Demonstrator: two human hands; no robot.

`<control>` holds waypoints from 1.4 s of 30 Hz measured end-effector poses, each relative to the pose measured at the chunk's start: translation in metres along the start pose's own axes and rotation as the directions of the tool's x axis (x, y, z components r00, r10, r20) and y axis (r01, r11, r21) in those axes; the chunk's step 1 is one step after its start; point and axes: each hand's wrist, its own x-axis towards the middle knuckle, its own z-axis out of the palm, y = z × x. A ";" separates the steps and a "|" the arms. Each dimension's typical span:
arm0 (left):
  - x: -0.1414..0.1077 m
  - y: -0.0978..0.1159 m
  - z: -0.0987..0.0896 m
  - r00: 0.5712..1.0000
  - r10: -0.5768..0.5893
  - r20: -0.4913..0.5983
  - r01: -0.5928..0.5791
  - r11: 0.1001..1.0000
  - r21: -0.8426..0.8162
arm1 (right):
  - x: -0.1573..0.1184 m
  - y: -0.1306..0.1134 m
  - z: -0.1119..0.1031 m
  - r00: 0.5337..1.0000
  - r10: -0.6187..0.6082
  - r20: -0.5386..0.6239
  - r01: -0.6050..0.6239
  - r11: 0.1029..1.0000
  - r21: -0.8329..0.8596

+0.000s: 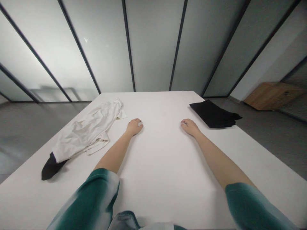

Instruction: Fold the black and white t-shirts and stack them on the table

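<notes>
Along the left edge of the white table (158, 159) lies a rumpled white cloth (88, 127), with a dark piece of fabric (51, 167) showing at its near end; near the right edge, towards the far right corner, lies a flat stack of black cloth (213, 115). The left hand (134, 126) is nearest the white cloth, just beside it, its fingers bent and close together, the thumb apart. The right hand (190, 127) is near the stack, its fingers loosely curled; whether the thumb meets them I cannot tell. Neither seems to hold anything, and both look to be resting on the tabletop

The stack's outer corner appears to reach past the right edge, so a bump from the right forearm could tip it off, I'd judge, or slide its layers apart. The white cloth's loose folds could snag on the left arm, and one pull might drag the dark fabric along or twist the two together

The tabletop is plain and pale, its far edge close to frosted panels (153, 41) in dark frames. Grey floor (31, 127) shows on both sides, and a wooden cabinet (268, 95) stands beyond the right edge
</notes>
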 end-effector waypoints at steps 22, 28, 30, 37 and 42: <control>-0.001 0.001 -0.003 1.000 -0.003 -0.002 0.003 1.000 -0.018 | -0.002 -0.004 -0.003 1.000 0.004 0.012 -0.004 1.000 -0.017; -0.001 0.000 -0.001 1.000 -0.010 0.004 0.010 1.000 -0.023 | -0.002 -0.005 -0.003 1.000 0.012 0.017 -0.012 1.000 -0.022; 0.000 0.001 0.001 1.000 -0.028 0.005 0.028 0.999 -0.026 | -0.002 -0.006 -0.003 1.000 0.012 0.021 -0.011 0.999 -0.031; 0.015 -0.017 -0.011 0.878 -0.380 -0.291 0.386 0.922 -0.040 | -0.003 -0.007 -0.003 1.000 0.020 0.021 -0.019 0.999 -0.047; 0.022 -0.061 -0.025 0.851 -0.456 -0.259 0.489 0.869 0.075 | -0.004 -0.009 -0.004 1.000 0.024 0.009 -0.024 0.998 -0.057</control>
